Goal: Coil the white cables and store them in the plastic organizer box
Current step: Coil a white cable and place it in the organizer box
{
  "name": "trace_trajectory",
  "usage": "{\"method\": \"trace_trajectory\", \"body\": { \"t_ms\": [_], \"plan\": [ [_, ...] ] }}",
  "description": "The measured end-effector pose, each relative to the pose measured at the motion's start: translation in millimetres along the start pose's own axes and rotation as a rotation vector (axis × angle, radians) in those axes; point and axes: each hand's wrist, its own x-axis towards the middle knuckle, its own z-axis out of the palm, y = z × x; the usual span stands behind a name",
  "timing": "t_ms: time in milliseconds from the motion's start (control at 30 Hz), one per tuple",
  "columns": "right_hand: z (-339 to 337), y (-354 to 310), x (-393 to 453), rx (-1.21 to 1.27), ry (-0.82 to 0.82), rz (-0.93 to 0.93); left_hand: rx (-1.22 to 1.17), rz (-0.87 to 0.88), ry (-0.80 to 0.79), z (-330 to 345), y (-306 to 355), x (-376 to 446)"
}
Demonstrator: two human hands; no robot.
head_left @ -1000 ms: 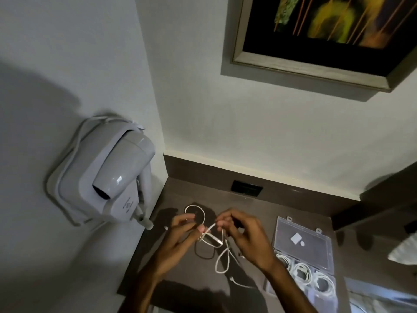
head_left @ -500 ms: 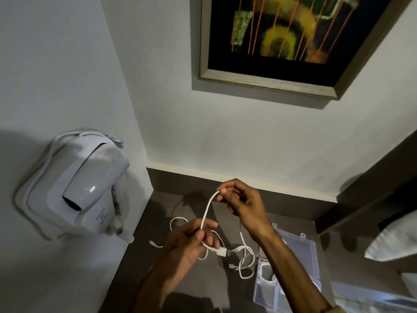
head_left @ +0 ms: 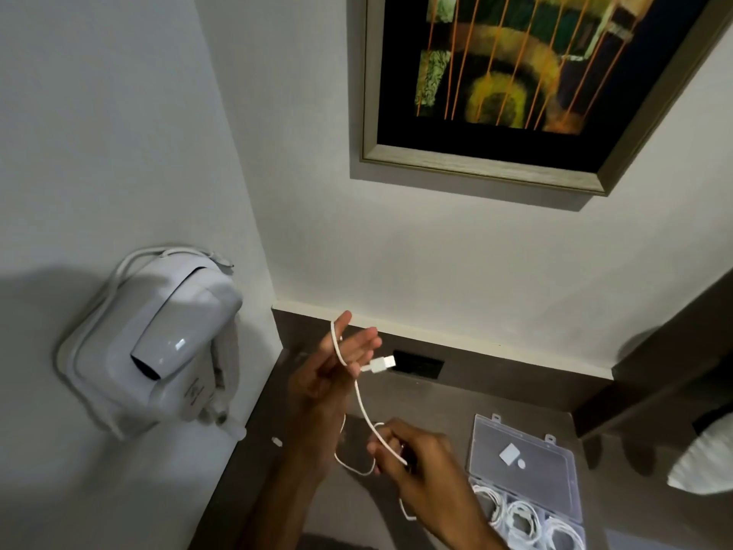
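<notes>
Left hand (head_left: 333,375), raised with fingers nearly straight, carries a loop of thin white cable (head_left: 363,406), thumb pinning its plug end (head_left: 382,365); right hand (head_left: 420,470), nearer, pinches the trailing length. Winding looks under way: further turns, then the clear plastic organizer box (head_left: 515,442), near right, holding coiled cables (head_left: 519,518).

White walls (head_left: 396,252), framed pic (head_left: 496,73) up top, wall hairdryer (head_left: 158,343) on L, brown counter (head_left: 515,402), dim light.

Left hand (head_left: 329,377) holds white cable (head_left: 363,407) looped over its forefinger; right hand (head_left: 422,468) pinches it below.
</notes>
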Motion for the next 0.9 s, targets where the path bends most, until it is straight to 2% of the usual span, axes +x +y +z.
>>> {"method": "trace_trajectory", "body": {
  "t_ms": [133,200,267,433,600,700,833,900],
  "plan": [
    [-27,-22,-8,-0.243,0.114,-0.106,0.367,0.136,-0.011,1,4,3],
    [-46,-35,-4,-0.298,0.152,-0.181,0.58,0.194,-0.067,3,6,0],
    [-63,-47,4,-0.344,0.152,-0.279,0.695,0.224,-0.14,11,4,-4],
    [-92,-59,36,-0.345,0.154,-0.42,1.009,0.132,-0.143,22,-11,-19],
    [-104,-45,60,-0.035,0.197,-0.351,0.468,-0.196,-0.35,29,8,-20],
    [-100,-28,65,0.186,0.193,-0.228,0.233,-0.214,-0.354,30,20,-18],
    [-74,-4,60,0.219,0.184,-0.09,-0.033,-0.303,-0.403,35,33,-13],
    [-50,3,46,0.124,0.133,-0.05,-0.186,-0.323,-0.344,37,38,-13]
  ]
}}
